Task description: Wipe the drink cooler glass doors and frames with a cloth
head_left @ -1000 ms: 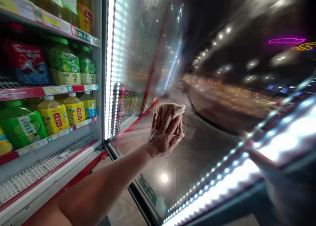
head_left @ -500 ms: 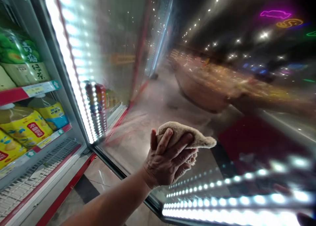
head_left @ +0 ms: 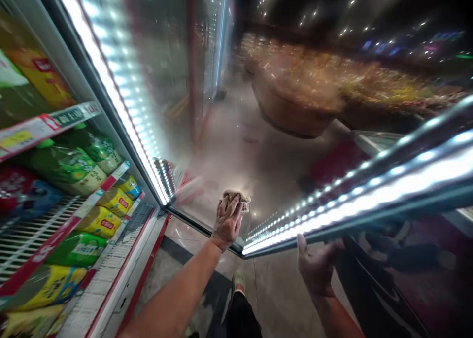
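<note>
My left hand (head_left: 227, 223) presses a beige cloth (head_left: 236, 198) flat against the inside of an open glass fridge door (head_left: 229, 131), near the door's lower corner. Its fingers curl over the cloth. My right hand (head_left: 316, 267) grips the door's free edge (head_left: 354, 210), the lit edge with a strip of white lights, thumb on top and fingers wrapped behind it. The glass looks misted and reflects shop lights.
The fridge's shelves (head_left: 55, 200) at the left hold green and yellow drink bottles (head_left: 99, 219) behind red price rails. A light strip (head_left: 121, 111) runs along the hinge side. Below are the tiled floor (head_left: 273, 298), my dark trouser leg (head_left: 240, 318) and shoe.
My view has tilted downward. The left hand has slid the cloth down the glass toward the door's bottom corner. My right hand on the door edge has come into sight.
</note>
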A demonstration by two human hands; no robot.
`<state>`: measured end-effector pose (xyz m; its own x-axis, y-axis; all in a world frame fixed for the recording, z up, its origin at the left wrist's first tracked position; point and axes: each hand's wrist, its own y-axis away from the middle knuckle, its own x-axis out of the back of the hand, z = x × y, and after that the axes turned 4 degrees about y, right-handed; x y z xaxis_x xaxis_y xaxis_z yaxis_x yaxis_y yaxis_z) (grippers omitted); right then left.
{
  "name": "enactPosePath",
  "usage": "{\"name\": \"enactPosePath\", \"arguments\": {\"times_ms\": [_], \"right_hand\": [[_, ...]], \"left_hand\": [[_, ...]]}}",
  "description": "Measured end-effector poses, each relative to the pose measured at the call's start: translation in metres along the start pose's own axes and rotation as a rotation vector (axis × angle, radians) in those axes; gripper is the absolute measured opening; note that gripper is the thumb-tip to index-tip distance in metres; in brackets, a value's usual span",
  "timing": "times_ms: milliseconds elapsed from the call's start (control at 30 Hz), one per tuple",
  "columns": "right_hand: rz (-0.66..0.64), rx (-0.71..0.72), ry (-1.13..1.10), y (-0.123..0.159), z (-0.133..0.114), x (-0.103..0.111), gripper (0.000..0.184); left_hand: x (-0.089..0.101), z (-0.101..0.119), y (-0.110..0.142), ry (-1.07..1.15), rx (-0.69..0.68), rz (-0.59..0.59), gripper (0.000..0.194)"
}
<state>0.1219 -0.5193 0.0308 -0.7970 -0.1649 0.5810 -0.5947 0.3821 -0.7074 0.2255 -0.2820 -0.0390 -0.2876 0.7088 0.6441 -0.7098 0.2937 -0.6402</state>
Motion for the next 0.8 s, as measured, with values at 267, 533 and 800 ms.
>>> {"name": "enactPosePath", "arguments": {"times_ms": [267,533,800], "right_hand": [[-0.049,0.237,0.195,0.003,-0.062,0.034,0.102],[-0.339,0.614,0.259,0.012,-0.089,0.018,0.085],[-0.460,0.830,0.327,-0.021,-0.084,-0.012,0.069]], "left_hand": [[0.021,0.010,-0.005,0.377,0.294,-0.053,0.058],[0.022,0.020,-0.004,0.408,0.452,0.065,0.037],[0.033,0.007,-0.013,0.381,0.647,0.170,0.015]]}}
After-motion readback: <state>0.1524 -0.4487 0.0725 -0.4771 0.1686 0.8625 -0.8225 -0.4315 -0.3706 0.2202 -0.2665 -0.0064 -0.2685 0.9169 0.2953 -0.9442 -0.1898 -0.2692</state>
